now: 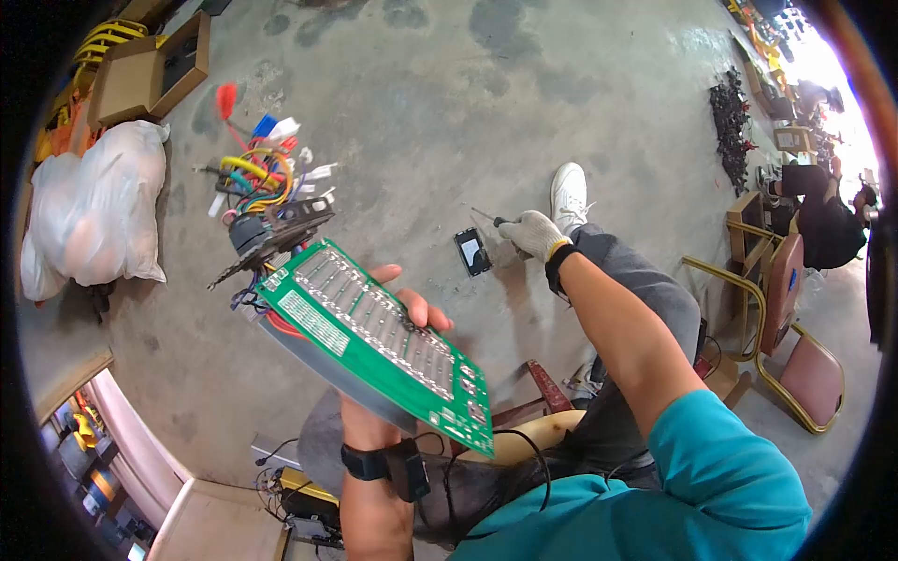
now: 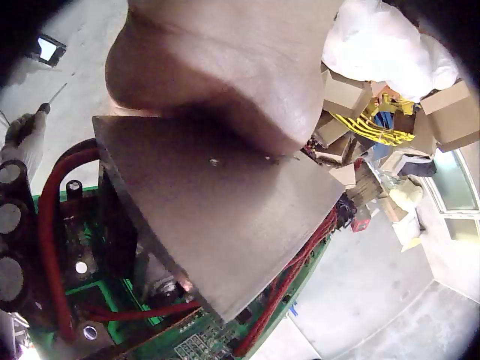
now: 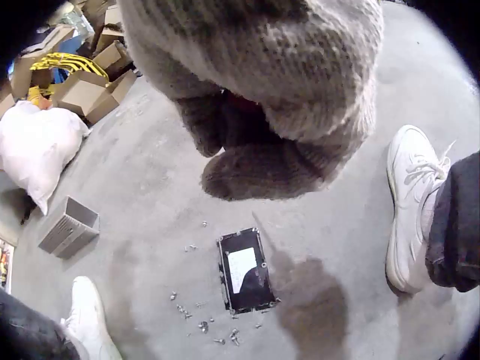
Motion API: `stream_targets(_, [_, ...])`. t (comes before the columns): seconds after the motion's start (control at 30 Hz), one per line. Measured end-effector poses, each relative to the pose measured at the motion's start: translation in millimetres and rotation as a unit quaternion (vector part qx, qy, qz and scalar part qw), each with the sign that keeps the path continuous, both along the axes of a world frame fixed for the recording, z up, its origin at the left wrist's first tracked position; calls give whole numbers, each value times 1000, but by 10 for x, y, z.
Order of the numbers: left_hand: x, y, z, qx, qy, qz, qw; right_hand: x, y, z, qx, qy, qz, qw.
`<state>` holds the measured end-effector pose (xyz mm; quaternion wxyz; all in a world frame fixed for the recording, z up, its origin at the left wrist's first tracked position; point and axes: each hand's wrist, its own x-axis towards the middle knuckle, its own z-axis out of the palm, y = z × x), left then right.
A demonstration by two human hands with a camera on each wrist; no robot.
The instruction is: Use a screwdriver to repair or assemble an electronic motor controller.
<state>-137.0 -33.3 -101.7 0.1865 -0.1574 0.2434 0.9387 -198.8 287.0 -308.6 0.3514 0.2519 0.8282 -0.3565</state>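
My bare left hand (image 1: 417,307) grips a green circuit board (image 1: 374,337), solder side up and tilted; the board hides most of the palm. A bundle of coloured wires with connectors (image 1: 267,168) sticks out from its far end, beside a black end plate (image 1: 290,224). In the left wrist view, a flat grey metal plate (image 2: 217,202) lies against the hand, with thick red wire (image 2: 49,240) and round capacitors (image 2: 10,217) alongside. My gloved right hand (image 1: 535,234) holds a screwdriver (image 1: 484,215), its thin shaft pointing left above the floor.
On the concrete floor lies a black rectangular cover (image 3: 259,289) with a white label, several loose screws (image 3: 203,327) near it. A grey finned metal housing (image 3: 70,227) stands by the left shoe. White bags (image 1: 98,206), an open carton (image 1: 154,70) and chairs (image 1: 814,379) stand farther off.
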Motion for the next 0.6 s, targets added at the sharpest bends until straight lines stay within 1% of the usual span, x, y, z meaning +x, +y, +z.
stream_targets(0.03, [1,64,25,-26,13,-4,1000,-22,-6,-108,-3,-5,-1,1000])
stream_targets(0.07, [-16,131,92,13,-18,5,1000,-43,-4,-208,19,-10,3,1000])
stream_targets(0.1, [-31,162,89,10,-22,5,1000,-69,-33,-237,41,-15,8,999])
stream_targets(0.17, [-57,191,73,43,-22,0,999,-105,-67,-262,37,-26,14,999])
stream_targets(0.23, [-80,223,106,31,-26,3,999,-125,-78,-300,38,-19,3,999])
stream_targets(0.37, [-67,193,72,10,1,22,1000,-172,-66,-386,34,-50,26,998])
stream_targets(0.43, [-64,165,53,56,16,24,998,-162,-63,-454,38,-19,19,999])
stream_targets(0.5, [-74,123,17,57,16,22,998,-159,-49,-455,30,-20,9,999])
stream_targets(0.57, [-77,70,-89,89,58,-1,994,-168,-50,-394,23,-20,-2,1000])
stream_targets(0.6, [-74,74,-64,70,51,7,996,-168,-42,-357,2,-23,-23,999])
